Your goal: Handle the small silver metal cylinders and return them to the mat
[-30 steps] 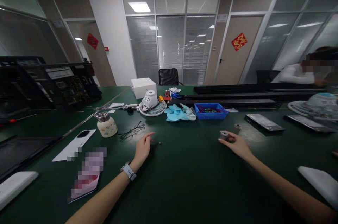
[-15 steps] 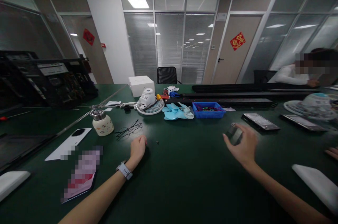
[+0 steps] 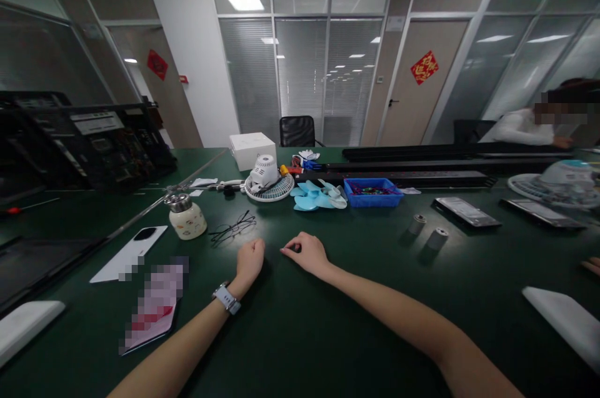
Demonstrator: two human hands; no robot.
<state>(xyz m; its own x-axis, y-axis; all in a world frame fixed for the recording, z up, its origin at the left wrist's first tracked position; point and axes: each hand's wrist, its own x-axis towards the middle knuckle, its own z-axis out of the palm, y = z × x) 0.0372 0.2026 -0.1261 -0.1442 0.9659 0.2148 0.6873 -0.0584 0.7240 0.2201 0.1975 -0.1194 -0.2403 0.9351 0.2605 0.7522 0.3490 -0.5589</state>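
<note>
My left hand (image 3: 250,260), with a watch on its wrist, rests on the dark green tabletop as a loose fist. Whatever its curled fingers may hold is hidden. Close to its right, my right hand (image 3: 307,252) has thumb and forefinger brought together low over the table. Anything between those fingertips is too small to make out. Two short grey metal cylinders (image 3: 437,238) stand on the table to the right, apart from both hands. Folded black-framed glasses (image 3: 233,228) lie beyond my left hand.
At left are a cream jar (image 3: 187,220), a white phone (image 3: 129,254) and a pink-screened phone (image 3: 157,310). Fan parts (image 3: 269,182), blue fan blades (image 3: 319,195) and a blue tray (image 3: 374,200) line the back. Hard drives (image 3: 466,212) lie right; a person (image 3: 520,126) sits beyond.
My right hand has let go of a metal cylinder at the right and moved left, beside my left hand. Its fingers have closed where a tiny object lay. My left hand stays put.
</note>
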